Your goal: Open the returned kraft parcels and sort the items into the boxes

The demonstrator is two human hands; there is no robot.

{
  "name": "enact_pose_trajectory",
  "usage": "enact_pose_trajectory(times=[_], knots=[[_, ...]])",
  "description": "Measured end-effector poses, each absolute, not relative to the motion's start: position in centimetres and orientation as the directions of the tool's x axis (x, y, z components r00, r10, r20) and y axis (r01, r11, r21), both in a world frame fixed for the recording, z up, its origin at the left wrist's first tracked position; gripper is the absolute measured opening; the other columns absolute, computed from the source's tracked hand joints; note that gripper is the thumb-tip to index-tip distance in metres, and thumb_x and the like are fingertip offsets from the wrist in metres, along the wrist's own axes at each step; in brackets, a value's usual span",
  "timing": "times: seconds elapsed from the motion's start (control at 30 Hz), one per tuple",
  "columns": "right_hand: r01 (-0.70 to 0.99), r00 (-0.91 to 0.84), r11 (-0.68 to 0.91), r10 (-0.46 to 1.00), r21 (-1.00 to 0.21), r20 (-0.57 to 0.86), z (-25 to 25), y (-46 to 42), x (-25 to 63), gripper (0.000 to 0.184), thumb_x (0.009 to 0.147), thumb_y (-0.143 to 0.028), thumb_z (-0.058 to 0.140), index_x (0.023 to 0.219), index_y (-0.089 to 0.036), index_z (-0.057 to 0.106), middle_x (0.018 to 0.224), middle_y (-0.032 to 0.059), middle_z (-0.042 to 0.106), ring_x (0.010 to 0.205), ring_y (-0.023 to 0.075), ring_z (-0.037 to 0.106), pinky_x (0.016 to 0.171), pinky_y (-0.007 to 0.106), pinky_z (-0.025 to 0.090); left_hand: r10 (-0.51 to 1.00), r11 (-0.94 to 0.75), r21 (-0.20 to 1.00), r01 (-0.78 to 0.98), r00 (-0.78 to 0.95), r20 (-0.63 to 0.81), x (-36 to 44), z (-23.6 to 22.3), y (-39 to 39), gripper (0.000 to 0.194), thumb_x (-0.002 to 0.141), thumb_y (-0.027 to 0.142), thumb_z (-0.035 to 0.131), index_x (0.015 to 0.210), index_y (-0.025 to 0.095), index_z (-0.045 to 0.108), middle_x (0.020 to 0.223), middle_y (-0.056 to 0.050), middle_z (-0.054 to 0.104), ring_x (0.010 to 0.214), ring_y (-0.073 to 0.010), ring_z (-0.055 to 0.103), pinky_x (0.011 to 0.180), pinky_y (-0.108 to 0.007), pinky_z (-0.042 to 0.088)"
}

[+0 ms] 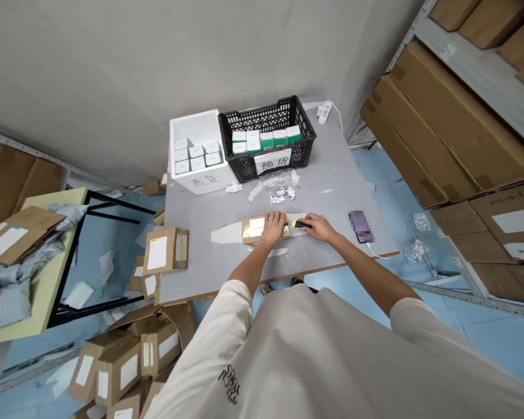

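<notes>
A small taped cardboard box point(250, 235) lies near the front of the grey table point(209, 267). My left hand point(273, 227) rests on top of it, fingers together and pressing it down. From the right, my right hand point(318, 227) grips a utility knife point(303, 223) with a black and yellow handle. Its tip is at the box's right end; whether the blade is in the tape is too small to tell. Pale torn strips, one of them a white strip point(226, 233), lie around the box.
Behind stand a white foam box point(203, 181) and a black plastic crate point(305, 152), both holding small white-topped boxes. A phone point(361, 226) lies right with its cable. Another carton point(166, 250) sits at the left edge. Bubble wrap point(279, 179) and paper scraps lie mid-table. Cartons flank the table.
</notes>
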State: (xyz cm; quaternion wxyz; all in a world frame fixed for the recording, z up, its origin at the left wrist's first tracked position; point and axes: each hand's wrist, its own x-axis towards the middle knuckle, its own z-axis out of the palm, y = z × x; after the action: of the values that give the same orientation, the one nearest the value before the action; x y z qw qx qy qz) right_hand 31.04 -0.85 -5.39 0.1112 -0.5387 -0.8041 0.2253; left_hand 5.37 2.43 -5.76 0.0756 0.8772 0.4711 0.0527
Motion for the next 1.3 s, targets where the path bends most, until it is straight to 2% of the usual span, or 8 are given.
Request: enact_pose_trajectory(times=[0.2,0.37,0.63,0.77,0.93,1.03,1.13,1.3], knots=[[0.828,-0.367,0.319,0.930,-0.461,-0.017,-6.2,-1.0,30.6,0.046,0.103,-0.040,0.049,0.147,-0.031,0.061,0.127,0.0121,0.065,0.114,0.0306,0.058,0.096,0.043,0.041,0.835,-0.542,0.193,0.818,0.551,0.010,5.1,-5.9,2.6,0.050,0.098,0.014,0.038,0.147,0.015,0.050,0.152,-0.020,0.051,0.143,-0.0323,0.045,0.125,-0.054,0.026],[0.854,-0.169,0.165,0.985,-0.493,0.038,-6.1,0.0,34.8,0.048,0.102,-0.040,0.049,0.147,-0.026,0.060,0.127,0.0138,0.065,0.115,0.0323,0.059,0.097,0.044,0.044,0.845,-0.530,0.201,0.824,0.534,0.038,5.1,-6.6,2.5,0.045,0.101,0.016,0.036,0.144,0.015,0.052,0.152,-0.018,0.052,0.142,-0.0310,0.046,0.126,-0.052,0.025],[0.829,-0.162,0.131,0.987,-0.544,-0.008,-6.0,1.0,34.3,0.049,0.098,-0.042,0.055,0.143,-0.023,0.060,0.127,0.0124,0.065,0.113,0.0309,0.063,0.099,0.043,0.050,0.853,-0.515,0.290,0.807,0.515,0.080,3.8,-5.1,1.4,0.045,0.105,0.035,0.037,0.145,0.016,0.048,0.161,-0.016,0.043,0.151,-0.0254,0.037,0.128,-0.048,0.023],[0.766,-0.235,0.189,0.972,-0.614,0.006,-5.5,3.0,29.6,0.046,0.097,-0.041,0.056,0.139,-0.024,0.063,0.126,0.0118,0.065,0.112,0.0299,0.064,0.099,0.042,0.051,0.886,-0.458,0.278,0.844,0.461,0.059,0.5,-4.1,-0.5,0.054,0.102,0.048,0.047,0.147,0.018,0.047,0.163,-0.016,0.040,0.151,-0.0289,0.036,0.127,-0.049,0.025],[0.684,-0.359,0.281,0.933,-0.674,0.024,-4.1,6.0,22.9,0.044,0.095,-0.039,0.057,0.136,-0.021,0.064,0.131,0.0113,0.068,0.119,0.0306,0.062,0.104,0.044,0.048,0.913,-0.396,0.243,0.885,0.409,-0.001,-3.8,-3.7,-3.2,0.051,0.098,0.046,0.059,0.142,0.022,0.052,0.157,-0.015,0.046,0.144,-0.0320,0.044,0.121,-0.050,0.032],[0.725,-0.422,0.291,0.904,-0.624,-0.069,-3.7,6.5,19.9,0.041,0.094,-0.037,0.057,0.131,-0.022,0.067,0.127,0.0099,0.072,0.116,0.0315,0.064,0.104,0.047,0.046,0.934,-0.345,0.222,0.912,0.357,-0.016,-5.1,-3.7,-3.9,0.041,0.100,0.037,0.057,0.138,0.023,0.054,0.149,-0.015,0.052,0.137,-0.0308,0.049,0.113,-0.047,0.039],[0.781,-0.423,0.281,0.895,-0.557,-0.141,-3.8,6.0,18.8,0.038,0.095,-0.038,0.055,0.127,-0.023,0.068,0.121,0.0092,0.075,0.115,0.0326,0.065,0.104,0.049,0.044,0.969,-0.233,0.205,0.950,0.245,-0.033,-5.5,-3.9,-4.0,0.039,0.100,0.040,0.057,0.135,0.022,0.055,0.138,-0.016,0.059,0.127,-0.0319,0.056,0.104,-0.044,0.044],[0.842,-0.338,0.198,0.918,-0.501,-0.206,-3.7,5.0,19.7,0.041,0.097,-0.043,0.052,0.131,-0.023,0.066,0.123,0.0099,0.075,0.118,0.0332,0.063,0.104,0.049,0.044,0.982,-0.028,0.345,0.938,0.090,-0.164,-5.0,-4.7,-3.4,0.046,0.105,0.038,0.046,0.146,0.020,0.042,0.122,-0.014,0.069,0.103,-0.0281,0.069,0.086,-0.037,0.051]])
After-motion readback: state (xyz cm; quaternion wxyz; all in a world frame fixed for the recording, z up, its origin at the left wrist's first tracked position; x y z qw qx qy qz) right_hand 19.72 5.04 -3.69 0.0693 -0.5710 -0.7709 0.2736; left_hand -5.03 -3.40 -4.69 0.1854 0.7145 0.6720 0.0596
